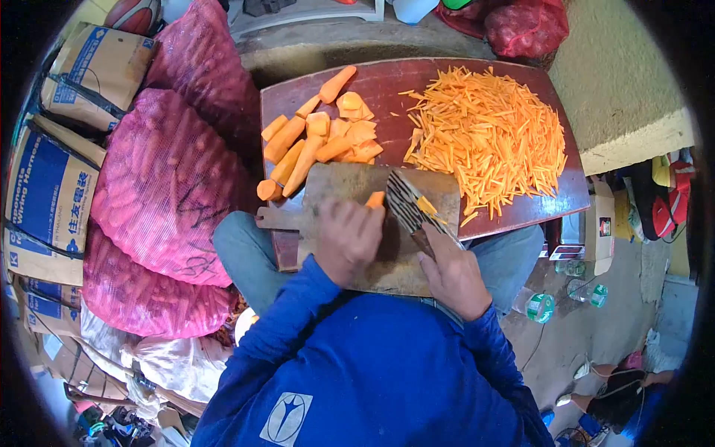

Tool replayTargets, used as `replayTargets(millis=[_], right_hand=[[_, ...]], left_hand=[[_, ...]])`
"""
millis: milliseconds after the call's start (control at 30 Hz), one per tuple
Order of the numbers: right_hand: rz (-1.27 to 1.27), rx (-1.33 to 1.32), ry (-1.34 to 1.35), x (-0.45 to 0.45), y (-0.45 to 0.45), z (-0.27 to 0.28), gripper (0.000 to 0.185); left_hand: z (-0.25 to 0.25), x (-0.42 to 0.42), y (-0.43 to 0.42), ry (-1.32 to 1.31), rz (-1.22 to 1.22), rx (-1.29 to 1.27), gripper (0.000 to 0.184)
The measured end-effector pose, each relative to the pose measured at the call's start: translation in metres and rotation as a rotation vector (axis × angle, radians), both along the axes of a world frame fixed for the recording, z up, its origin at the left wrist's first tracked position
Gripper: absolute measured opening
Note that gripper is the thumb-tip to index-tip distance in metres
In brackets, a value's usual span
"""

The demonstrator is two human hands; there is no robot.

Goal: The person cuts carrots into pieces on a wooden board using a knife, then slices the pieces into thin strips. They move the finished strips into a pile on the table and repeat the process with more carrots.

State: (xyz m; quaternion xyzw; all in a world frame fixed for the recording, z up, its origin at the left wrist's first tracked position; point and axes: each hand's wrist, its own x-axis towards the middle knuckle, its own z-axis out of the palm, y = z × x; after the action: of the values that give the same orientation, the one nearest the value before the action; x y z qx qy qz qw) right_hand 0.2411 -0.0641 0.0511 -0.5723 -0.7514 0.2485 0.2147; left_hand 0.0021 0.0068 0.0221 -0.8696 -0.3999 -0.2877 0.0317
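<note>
My left hand (347, 237) is closed over an orange carrot piece (376, 200) on the wooden cutting board (435, 179). Only the carrot's end shows past my fingers; the rest is hidden. In my right hand (454, 273) is a knife (406, 200) with a dark-and-light striped blade, its tip toward the far side of the board. A few carrot slivers (426, 205) cling to or lie against the blade. Peeled carrot pieces (305, 158) lie beyond the board on the left. A large heap of carrot sticks (488, 138) spreads over the right side.
The board rests at the near edge of a dark red table (395, 93), over my knees. Pink mesh sacks (167, 190) of carrots and cardboard boxes (48, 201) stand on the left. Plastic bottles (538, 307) lie on the floor at right, below a concrete ledge (625, 89).
</note>
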Motion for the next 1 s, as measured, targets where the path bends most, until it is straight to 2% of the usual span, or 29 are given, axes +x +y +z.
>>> replayTargets(millis=[133, 167, 200, 333, 400, 533, 700, 800, 1000], right_hand=[[-0.004, 0.031, 0.077, 0.003, 0.004, 0.003, 0.049], [-0.008, 0.030, 0.074, 0.004, 0.003, 0.006, 0.049], [-0.032, -0.045, 0.158, 0.005, 0.001, 0.011, 0.048], [-0.068, -0.188, 0.412, 0.000, -0.002, 0.022, 0.046], [-0.058, -0.180, 0.422, -0.007, 0.001, 0.019, 0.045], [0.045, -0.187, 0.452, -0.017, 0.018, 0.014, 0.040], [0.073, -0.133, 0.464, -0.011, 0.026, 0.009, 0.038], [0.058, -0.134, 0.409, -0.004, 0.019, 0.030, 0.038], [-0.026, -0.158, 0.341, 0.009, -0.012, 0.031, 0.040]], left_hand=[[-0.012, 0.007, -0.024, -0.090, -0.090, -0.158, 0.031], [-0.011, 0.005, -0.023, -0.136, -0.057, -0.194, 0.037], [-0.009, 0.003, -0.020, -0.182, -0.024, -0.231, 0.043], [-0.013, -0.008, -0.013, -0.248, 0.041, -0.337, 0.044], [-0.020, -0.007, -0.017, -0.291, -0.017, -0.457, 0.046], [-0.025, 0.015, -0.029, -0.318, -0.105, -0.429, 0.046], [-0.026, 0.018, -0.027, -0.197, -0.141, -0.330, 0.047], [-0.029, 0.026, -0.028, -0.056, -0.062, -0.258, 0.042], [-0.018, 0.028, -0.014, -0.058, -0.029, -0.241, 0.036]])
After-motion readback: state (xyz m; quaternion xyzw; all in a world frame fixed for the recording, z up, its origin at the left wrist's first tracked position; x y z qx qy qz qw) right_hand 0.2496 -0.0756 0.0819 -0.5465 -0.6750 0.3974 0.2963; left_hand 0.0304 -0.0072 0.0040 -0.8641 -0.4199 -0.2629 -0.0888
